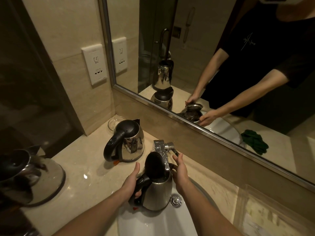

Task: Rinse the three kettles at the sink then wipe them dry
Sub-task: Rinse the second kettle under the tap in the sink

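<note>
Over the white basin [170,223], I hold the kettle [158,193] near upright below the tap [161,150], its lid flipped open. Wet polished steel should be slick, and heavy once it fills, so I judge the black handle [141,183] the surest hold. My left hand [131,183] curls round that handle. My right hand [180,171] lies straight-fingered beside the body, gripping nothing, fingertips near the tap lever.

Dim, warm yellow light throughout, with small glints on the desk [81,160]. The kettle [42,174] at the left edge is blurred and stretched by wide-angle distortion.
</note>
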`<control>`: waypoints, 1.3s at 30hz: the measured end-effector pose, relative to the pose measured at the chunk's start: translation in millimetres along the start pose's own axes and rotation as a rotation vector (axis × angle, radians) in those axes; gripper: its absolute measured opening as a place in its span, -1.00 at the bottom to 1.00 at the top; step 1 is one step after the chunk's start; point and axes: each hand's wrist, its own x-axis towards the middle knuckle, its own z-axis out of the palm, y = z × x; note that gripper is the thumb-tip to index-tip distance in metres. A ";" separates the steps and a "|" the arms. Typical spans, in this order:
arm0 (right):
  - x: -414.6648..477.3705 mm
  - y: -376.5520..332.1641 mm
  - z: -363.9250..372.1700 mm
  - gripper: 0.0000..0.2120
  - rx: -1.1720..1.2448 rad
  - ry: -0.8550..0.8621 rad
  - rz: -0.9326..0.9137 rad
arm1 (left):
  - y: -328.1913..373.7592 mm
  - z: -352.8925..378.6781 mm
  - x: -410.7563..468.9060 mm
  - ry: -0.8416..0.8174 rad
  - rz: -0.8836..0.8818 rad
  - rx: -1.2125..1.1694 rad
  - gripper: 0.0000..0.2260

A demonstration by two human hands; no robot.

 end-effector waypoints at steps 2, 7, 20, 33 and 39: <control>-0.1 -0.6 0.2 -0.36 -0.001 -0.001 0.002 | 1.0 0.5 -0.8 -0.004 0.002 -0.001 -0.28; -1.1 -2.3 -1.2 -0.37 0.002 -0.019 0.001 | 1.1 0.1 0.2 -0.008 0.000 -0.008 -0.28; -4.1 -2.6 0.4 -0.38 0.016 -0.026 -0.007 | 2.6 1.1 -7.5 -0.010 0.019 0.015 -0.34; -5.6 -4.6 1.6 -0.38 0.017 -0.031 -0.004 | 2.4 0.7 -5.3 -0.006 0.014 -0.007 -0.31; -4.0 -3.8 1.5 -0.38 0.017 -0.021 -0.010 | 3.0 -0.6 -6.7 -0.035 0.023 -0.024 -0.31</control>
